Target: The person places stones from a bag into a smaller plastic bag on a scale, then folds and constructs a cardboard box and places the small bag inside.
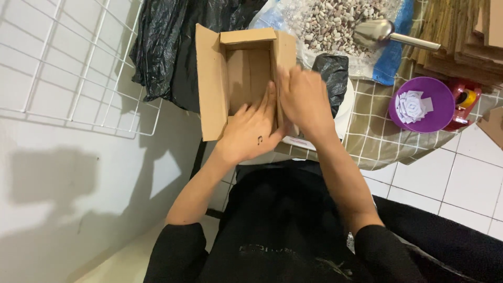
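Cardboard, plain brown, forms the open box (236, 78) that stands at the near edge of the checked counter (377, 136), flaps up. Left hand (251, 128) lies flat with fingers spread on the box's near side; right hand (304, 99) presses flat against its right wall, neither grip closed on anything. Behind are a black plastic bag (173, 47), a bag of pebbles (330, 23) with a metal scoop (377, 32), and a purple bowl (423, 105) of paper scraps. Both hands hide the box's near rim.
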